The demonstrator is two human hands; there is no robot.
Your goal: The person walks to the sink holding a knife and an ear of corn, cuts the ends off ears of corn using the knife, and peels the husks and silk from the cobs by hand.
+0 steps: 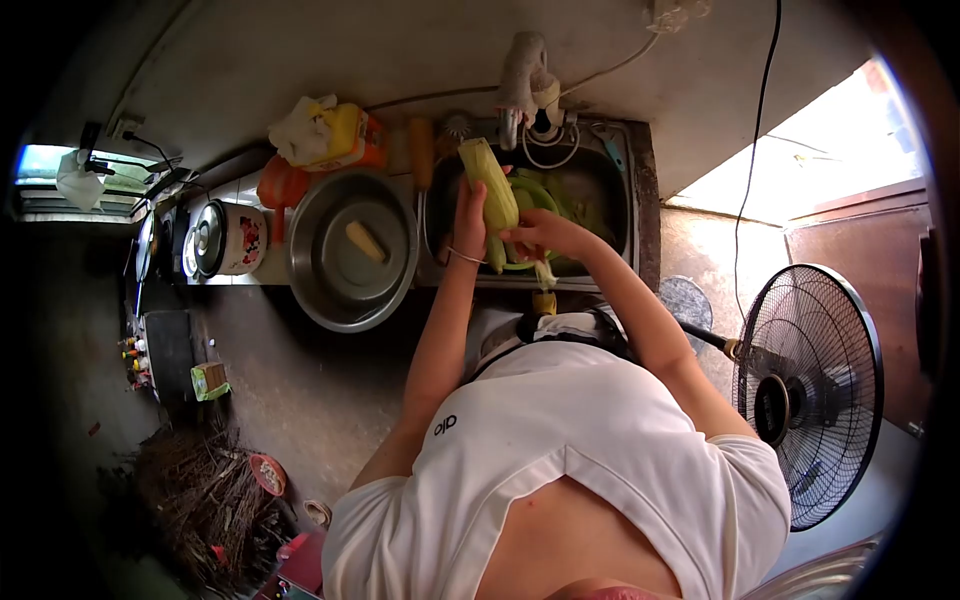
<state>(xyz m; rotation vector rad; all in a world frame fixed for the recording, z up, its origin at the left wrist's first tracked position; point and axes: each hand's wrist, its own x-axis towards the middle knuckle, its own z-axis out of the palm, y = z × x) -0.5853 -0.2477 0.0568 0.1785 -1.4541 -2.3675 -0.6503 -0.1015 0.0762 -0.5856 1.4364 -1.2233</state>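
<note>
An ear of corn [487, 185] in its pale green husk is held upright over the sink [428, 240]. My left hand [470, 218] is wrapped round its left side. At the ear's lower end, the fingers of my right hand [540, 234] are closed on the husk, and strips of husk hang down below. Under and behind the hands, a green basin [548, 184] and loose green husks [580, 205] lie in the sink. To the left, a peeled corn cob [366, 242] rests in a large metal basin [303, 262].
A faucet [515, 90] rises behind the sink. Left of it are a yellow-orange container [348, 138], a red plastic dipper [282, 184] and a rice cooker [236, 238]. A black fan [810, 395] stands at right. Dry twigs [200, 500] lie on the floor at lower left.
</note>
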